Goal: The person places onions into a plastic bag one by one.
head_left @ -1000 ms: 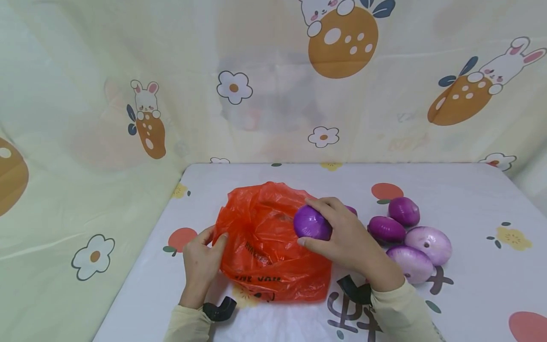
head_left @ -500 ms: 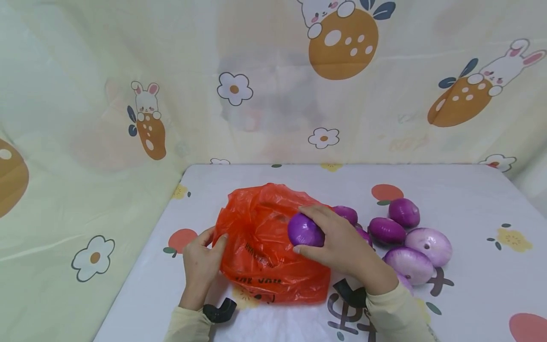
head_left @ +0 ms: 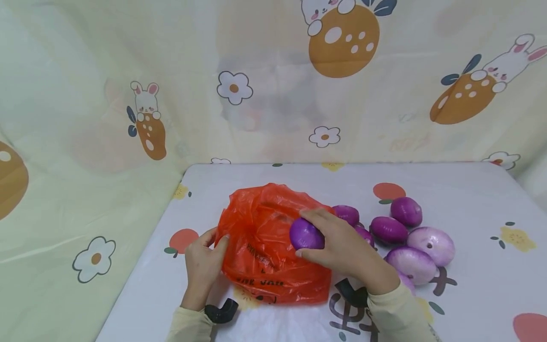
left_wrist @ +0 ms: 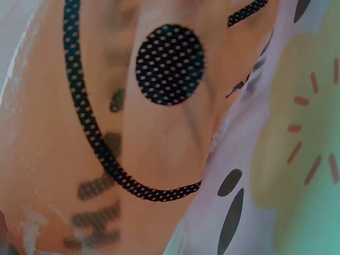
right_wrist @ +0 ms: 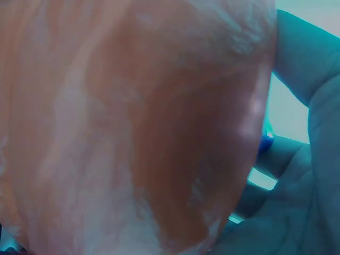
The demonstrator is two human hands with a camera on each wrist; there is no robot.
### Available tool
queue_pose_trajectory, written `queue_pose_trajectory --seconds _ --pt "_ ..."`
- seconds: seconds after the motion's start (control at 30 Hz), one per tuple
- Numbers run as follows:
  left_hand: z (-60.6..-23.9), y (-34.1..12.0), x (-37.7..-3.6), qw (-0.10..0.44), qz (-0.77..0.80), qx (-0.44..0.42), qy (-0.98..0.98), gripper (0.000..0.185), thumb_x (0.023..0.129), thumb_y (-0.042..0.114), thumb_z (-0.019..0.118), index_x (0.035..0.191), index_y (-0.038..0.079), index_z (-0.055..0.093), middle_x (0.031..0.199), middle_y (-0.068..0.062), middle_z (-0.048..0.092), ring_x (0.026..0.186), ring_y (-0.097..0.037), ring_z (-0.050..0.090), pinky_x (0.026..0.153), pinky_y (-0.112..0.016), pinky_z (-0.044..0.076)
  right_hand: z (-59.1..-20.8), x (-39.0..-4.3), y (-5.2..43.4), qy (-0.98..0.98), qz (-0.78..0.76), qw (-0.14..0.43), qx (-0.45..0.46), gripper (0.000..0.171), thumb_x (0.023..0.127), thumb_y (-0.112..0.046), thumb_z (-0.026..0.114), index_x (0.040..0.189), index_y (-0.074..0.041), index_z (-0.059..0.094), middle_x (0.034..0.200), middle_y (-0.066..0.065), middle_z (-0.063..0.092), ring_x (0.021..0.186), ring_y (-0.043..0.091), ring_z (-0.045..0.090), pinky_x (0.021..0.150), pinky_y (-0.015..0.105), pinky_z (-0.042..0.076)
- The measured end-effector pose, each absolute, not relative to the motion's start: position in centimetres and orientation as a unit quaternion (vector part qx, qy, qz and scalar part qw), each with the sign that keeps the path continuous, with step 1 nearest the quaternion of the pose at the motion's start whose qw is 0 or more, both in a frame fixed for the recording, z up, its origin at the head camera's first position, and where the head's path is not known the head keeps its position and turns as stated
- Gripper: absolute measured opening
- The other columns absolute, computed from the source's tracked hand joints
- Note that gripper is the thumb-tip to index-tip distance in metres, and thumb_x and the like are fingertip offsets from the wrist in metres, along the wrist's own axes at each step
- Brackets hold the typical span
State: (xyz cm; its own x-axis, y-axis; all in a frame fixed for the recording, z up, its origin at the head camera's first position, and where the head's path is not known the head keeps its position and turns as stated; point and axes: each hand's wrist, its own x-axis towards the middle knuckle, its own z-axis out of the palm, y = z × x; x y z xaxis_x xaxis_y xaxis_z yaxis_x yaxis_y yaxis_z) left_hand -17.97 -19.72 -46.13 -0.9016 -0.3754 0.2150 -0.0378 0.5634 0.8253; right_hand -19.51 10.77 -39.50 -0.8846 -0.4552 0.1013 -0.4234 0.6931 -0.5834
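A red plastic bag (head_left: 273, 247) with black print lies on the table, its top crumpled. My left hand (head_left: 204, 260) pinches the bag's left edge between thumb and fingers. In my right hand (head_left: 342, 247) a shiny purple onion (head_left: 306, 233) is gripped; it overlaps the bag's right half in the head view. Up close, the left wrist view shows the bag's printed side (left_wrist: 164, 138). Thin bag plastic (right_wrist: 133, 133) fills most of the right wrist view, with part of the right hand (right_wrist: 324, 138) beyond its edge.
Several more onions lie right of the bag, among them dark purple ones (head_left: 406, 212) and paler ones (head_left: 432, 246); some are partly behind the right arm. A patterned white cloth (head_left: 478, 204) covers the table. A printed curtain (head_left: 273, 104) hangs behind it.
My right hand has shifted a little left and down with the onion, uncovering more of the onions behind it. The left hand keeps its hold on the bag.
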Motion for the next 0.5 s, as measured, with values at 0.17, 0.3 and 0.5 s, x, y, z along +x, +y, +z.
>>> queue_pose_trajectory --seconds 0.17,0.3,0.5 --pt "-46.13 -19.69 -17.90 0.189 -0.447 0.120 -0.866 0.031 0.095 0.017 0.073 0.122 0.003 0.077 0.111 -0.015 0.078 0.113 -0.036 0.069 0.091 -0.054 0.060 -39.77 -19.57 10.46 0.922 -0.298 0.030 -0.247 0.081 0.085 -0.041 0.084 0.152 -0.009 0.053 0.152 0.018 0.052 0.124 0.039 0.062 0.090 0.056 0.061" --pt "-46.03 -19.66 -17.99 0.189 -0.444 0.121 -0.867 0.032 0.095 0.018 0.073 0.123 0.003 0.077 0.112 -0.016 0.078 0.113 -0.036 0.069 0.091 -0.054 0.060 -40.05 -19.76 10.30 0.928 -0.281 0.032 -0.244 0.081 0.084 -0.042 0.085 0.151 -0.008 0.054 0.151 0.019 0.051 0.124 0.039 0.062 0.091 0.056 0.060" --pt "-46.06 -19.69 -17.98 0.192 -0.441 0.120 -0.869 0.031 0.094 0.018 0.073 0.121 0.003 0.077 0.110 -0.015 0.079 0.110 -0.035 0.070 0.090 -0.053 0.061 -40.43 -19.83 10.11 0.930 -0.272 0.056 -0.241 0.079 0.084 -0.041 0.085 0.151 -0.010 0.054 0.151 0.020 0.050 0.124 0.039 0.061 0.090 0.057 0.060"
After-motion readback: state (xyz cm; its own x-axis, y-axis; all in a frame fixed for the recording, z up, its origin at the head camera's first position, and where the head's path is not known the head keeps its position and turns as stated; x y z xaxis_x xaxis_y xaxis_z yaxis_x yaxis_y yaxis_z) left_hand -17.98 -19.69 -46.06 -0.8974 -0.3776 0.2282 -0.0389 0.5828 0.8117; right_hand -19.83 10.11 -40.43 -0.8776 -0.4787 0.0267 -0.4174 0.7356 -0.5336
